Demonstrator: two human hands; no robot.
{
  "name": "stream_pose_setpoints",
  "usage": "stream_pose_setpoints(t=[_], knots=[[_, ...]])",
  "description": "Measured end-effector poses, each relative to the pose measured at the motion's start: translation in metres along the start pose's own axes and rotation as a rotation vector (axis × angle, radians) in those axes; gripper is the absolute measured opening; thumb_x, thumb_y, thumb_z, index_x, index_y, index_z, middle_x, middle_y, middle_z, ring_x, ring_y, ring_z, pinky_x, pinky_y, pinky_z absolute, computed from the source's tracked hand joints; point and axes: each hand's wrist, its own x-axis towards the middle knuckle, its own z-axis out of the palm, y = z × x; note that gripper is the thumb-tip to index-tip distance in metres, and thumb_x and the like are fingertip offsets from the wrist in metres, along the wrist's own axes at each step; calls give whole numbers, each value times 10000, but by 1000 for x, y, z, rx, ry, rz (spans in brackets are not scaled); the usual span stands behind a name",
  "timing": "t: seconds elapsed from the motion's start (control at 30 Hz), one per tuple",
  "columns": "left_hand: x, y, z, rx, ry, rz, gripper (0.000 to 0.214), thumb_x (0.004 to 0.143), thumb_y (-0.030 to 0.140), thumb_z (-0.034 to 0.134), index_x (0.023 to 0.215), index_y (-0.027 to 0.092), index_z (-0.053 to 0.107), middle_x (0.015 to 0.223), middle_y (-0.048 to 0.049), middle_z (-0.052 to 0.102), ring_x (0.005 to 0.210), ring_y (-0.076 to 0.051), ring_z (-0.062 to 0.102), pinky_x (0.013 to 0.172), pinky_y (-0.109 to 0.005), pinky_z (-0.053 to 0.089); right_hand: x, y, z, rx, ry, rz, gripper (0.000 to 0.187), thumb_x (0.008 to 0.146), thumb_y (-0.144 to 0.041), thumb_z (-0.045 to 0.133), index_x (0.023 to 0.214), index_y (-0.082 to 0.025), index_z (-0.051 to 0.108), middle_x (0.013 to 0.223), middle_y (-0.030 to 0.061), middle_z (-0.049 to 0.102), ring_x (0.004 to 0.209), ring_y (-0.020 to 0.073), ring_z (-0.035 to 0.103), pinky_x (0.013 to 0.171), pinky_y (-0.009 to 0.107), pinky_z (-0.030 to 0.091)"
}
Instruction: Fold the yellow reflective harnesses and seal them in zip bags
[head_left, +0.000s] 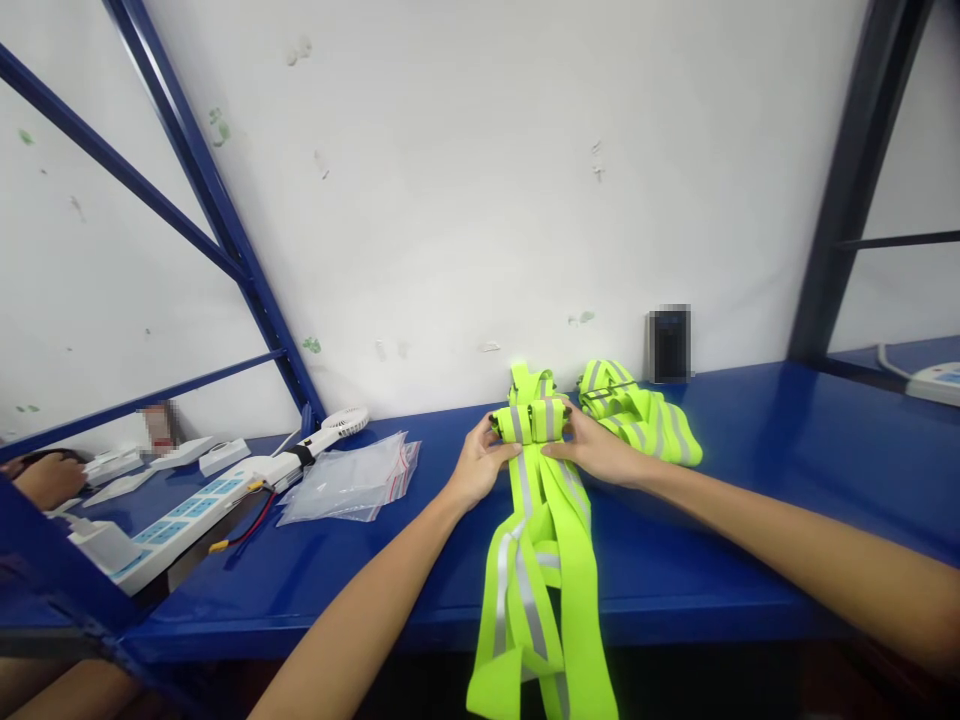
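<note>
A neon yellow reflective strap harness [577, 560] with grey stripes lies before me, its long bands running over the table's front edge and hanging down. Its upper part is bunched, with black buckles at both sides. My left hand [482, 462] grips the left side of that bunch, thumb in front. On the right side my right hand [596, 447] holds it the same way, fingers partly hidden behind the bands. Just beyond my right hand rests a second neon yellow reflective harness [645, 420], loosely heaped near the wall.
Clear zip bags [349, 478] lie at left beside a white power strip [202, 510], a small white fan [343, 425] and a red-black cable [251, 525]. A dark box [670, 345] stands against the wall. Blue rack posts [255, 270] rise at left; another person's hand [52, 480] is beyond.
</note>
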Motion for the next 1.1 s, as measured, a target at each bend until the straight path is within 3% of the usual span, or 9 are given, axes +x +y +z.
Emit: stream_pose_setpoints(t=[0.13,0.27,0.4,0.47,0.6,0.8,1.0,1.1], knots=[[-2,3,4,26,4,6,465,667,221,756,1087,218,555,1074,-49,652,726,-182,680,670,-334,565,1,3,-1,-40,53,1,668,699,-113,699,1308,-246,459,1206,55,626,1145,268,568,1016,460,440],[0,4,5,74,72,46,450,654,205,742,1071,217,576,1037,-32,653,713,-160,649,600,-275,540,1,8,5,158,116,128,647,699,-172,734,1288,-243,478,1055,45,692,981,242,650,926,433,508],[5,3,0,123,171,151,396,647,148,704,1027,209,614,1014,-21,664,833,-169,635,706,-272,524,1,5,10,311,133,315,416,753,-197,672,1160,-181,587,962,71,722,875,237,680,862,410,534],[7,2,-2,151,190,199,373,647,127,688,1008,203,630,1018,-24,666,917,-183,623,778,-281,510,1,2,10,335,119,344,398,748,-158,653,1141,-179,603,984,73,724,881,229,682,838,383,539],[7,4,-1,208,189,275,319,663,121,673,973,189,648,1016,-36,666,979,-201,603,828,-292,490,-1,0,8,354,55,337,389,727,-153,698,1109,-178,627,1049,92,720,917,231,681,792,360,550],[5,2,1,244,123,355,242,700,125,655,936,180,654,1012,-60,670,989,-210,599,848,-301,476,-4,4,9,273,70,294,427,701,-212,763,1106,-200,629,994,78,733,876,252,692,700,379,577],[3,5,4,298,96,418,156,757,146,624,902,188,659,1006,-66,669,981,-213,610,870,-311,467,-3,-3,13,182,145,111,629,669,-149,759,1255,-220,543,1046,45,718,1041,250,644,917,405,522],[3,6,2,334,109,482,119,790,174,607,884,196,675,1051,-76,655,1027,-228,599,900,-329,454,-6,-12,16,215,102,116,724,622,-125,788,1292,-203,524,1090,56,706,1097,252,620,973,392,487]])
